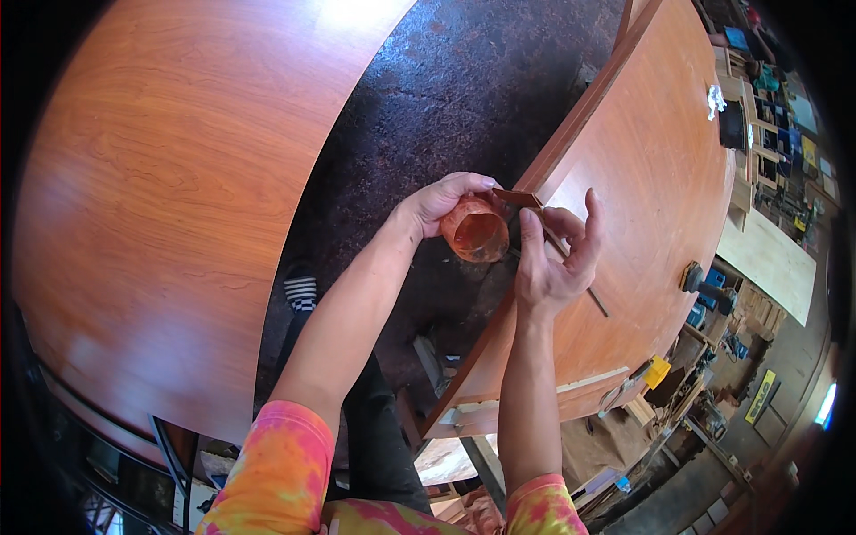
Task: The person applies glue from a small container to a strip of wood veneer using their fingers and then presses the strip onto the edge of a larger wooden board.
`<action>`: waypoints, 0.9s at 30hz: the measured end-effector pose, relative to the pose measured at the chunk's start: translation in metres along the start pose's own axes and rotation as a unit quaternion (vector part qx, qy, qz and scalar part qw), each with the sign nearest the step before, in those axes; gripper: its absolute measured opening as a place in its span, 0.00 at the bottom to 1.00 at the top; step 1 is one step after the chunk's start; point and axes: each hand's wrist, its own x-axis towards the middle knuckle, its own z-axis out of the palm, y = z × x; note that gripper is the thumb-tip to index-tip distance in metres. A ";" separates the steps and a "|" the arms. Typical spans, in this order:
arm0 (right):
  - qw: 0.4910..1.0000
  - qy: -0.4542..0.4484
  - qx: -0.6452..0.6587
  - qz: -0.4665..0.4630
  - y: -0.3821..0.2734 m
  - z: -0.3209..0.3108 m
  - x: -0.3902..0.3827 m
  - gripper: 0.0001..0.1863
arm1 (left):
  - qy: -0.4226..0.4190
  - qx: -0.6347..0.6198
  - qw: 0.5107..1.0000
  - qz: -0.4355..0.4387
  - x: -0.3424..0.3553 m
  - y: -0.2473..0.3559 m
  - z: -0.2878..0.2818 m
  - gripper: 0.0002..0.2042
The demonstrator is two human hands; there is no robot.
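Observation:
My left hand (439,201) is wrapped round a small cup (460,221), stained reddish-brown, its open mouth tilted toward me. A small flat brown piece (517,198) spans the gap between my left fingertips and my right hand (560,267). The right thumb and forefinger pinch close to that piece's end, while the other fingers are raised. A thin stick-like tool (599,301) runs from behind the right fingers out past the palm. The part of it inside the hand is hidden, so its kind cannot be told. Both hands are above the gap between two wooden panels.
A large glossy wood-grain panel (178,196) fills the left. Another brown panel (642,196) leans at the right, its long edge beside my right forearm. Dark floor (419,107) shows between them. Beyond stand a cordless drill (709,285), a yellow object (657,372) and a cluttered bench.

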 end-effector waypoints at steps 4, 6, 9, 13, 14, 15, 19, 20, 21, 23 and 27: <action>1.000 -0.003 0.001 0.004 -0.001 -0.001 0.001 0.39 | -0.006 -0.014 1.000 -0.003 0.005 0.000 0.004 0.16; 1.000 -0.003 0.004 0.002 0.000 -0.001 0.002 0.39 | 0.002 -0.025 1.000 0.000 0.007 -0.001 0.007 0.16; 1.000 -0.010 -0.002 -0.004 0.000 0.001 0.004 0.39 | 0.008 -0.046 0.999 0.006 0.007 -0.002 0.008 0.16; 1.000 -0.003 0.018 0.008 -0.001 0.002 0.006 0.37 | 0.013 -0.047 0.999 0.010 0.008 -0.001 0.011 0.16; 1.000 -0.001 0.015 0.013 0.000 0.002 0.006 0.37 | 0.013 -0.047 0.999 0.010 0.008 -0.001 0.012 0.16; 1.000 -0.001 0.016 0.014 -0.001 0.003 0.007 0.37 | 0.016 -0.044 0.999 0.006 0.008 -0.001 0.013 0.16; 0.999 0.001 0.025 0.019 -0.001 0.004 0.008 0.36 | 0.018 -0.033 0.999 0.016 0.008 0.000 0.012 0.16; 1.000 0.002 0.023 0.016 -0.001 0.004 0.008 0.36 | 0.020 -0.033 0.999 0.016 0.008 0.000 0.011 0.16; 1.000 0.002 0.024 0.016 -0.001 0.005 0.008 0.36 | 0.019 -0.032 0.999 0.017 0.008 0.000 0.010 0.16; 0.999 -0.002 0.026 0.021 -0.003 0.003 0.009 0.36 | 0.016 -0.034 0.999 0.019 0.009 0.000 0.011 0.17; 1.000 0.000 0.023 0.014 -0.002 0.004 0.010 0.36 | 0.014 -0.028 0.999 0.016 0.008 0.001 0.010 0.17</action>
